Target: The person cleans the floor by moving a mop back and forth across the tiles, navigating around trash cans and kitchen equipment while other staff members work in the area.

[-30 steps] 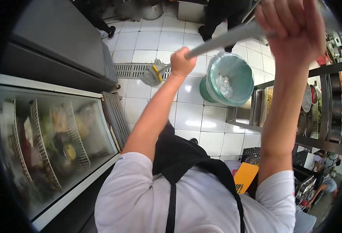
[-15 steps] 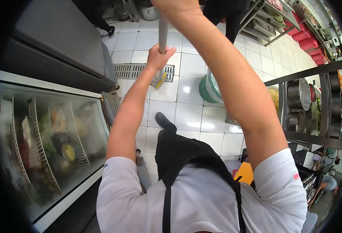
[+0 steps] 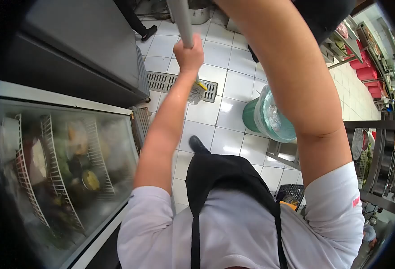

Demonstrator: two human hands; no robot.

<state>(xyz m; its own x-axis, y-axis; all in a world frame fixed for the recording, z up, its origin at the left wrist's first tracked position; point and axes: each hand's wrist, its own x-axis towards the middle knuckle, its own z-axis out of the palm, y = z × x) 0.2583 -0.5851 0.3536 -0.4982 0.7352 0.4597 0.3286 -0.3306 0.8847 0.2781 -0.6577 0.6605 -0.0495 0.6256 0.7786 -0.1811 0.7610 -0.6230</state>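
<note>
My left hand [image 3: 189, 54] is closed around the grey handle [image 3: 181, 20] of a mop, low on the pole. Beyond the wrist, the mop head [image 3: 196, 95] shows grey strings and a yellow clamp; it lies at the edge of the metal floor drain [image 3: 161, 81] on the white tiles. My right forearm [image 3: 278, 54] reaches up past the top edge of the view, so the right hand is out of sight. The upper end of the pole is cut off too.
A green bin [image 3: 253, 115] with a clear plastic liner stands right of the mop. On the left is a glass-door fridge [image 3: 67, 166] beside a grey cabinet [image 3: 81, 45]. One person's leg [image 3: 132, 18] and another's dark clothing [image 3: 323, 18] appear at the top.
The mop head has shifted and its strings now spread by the drain's right part. My right hand, earlier on the upper pole, has left the view at the top. The camera view has shifted.
</note>
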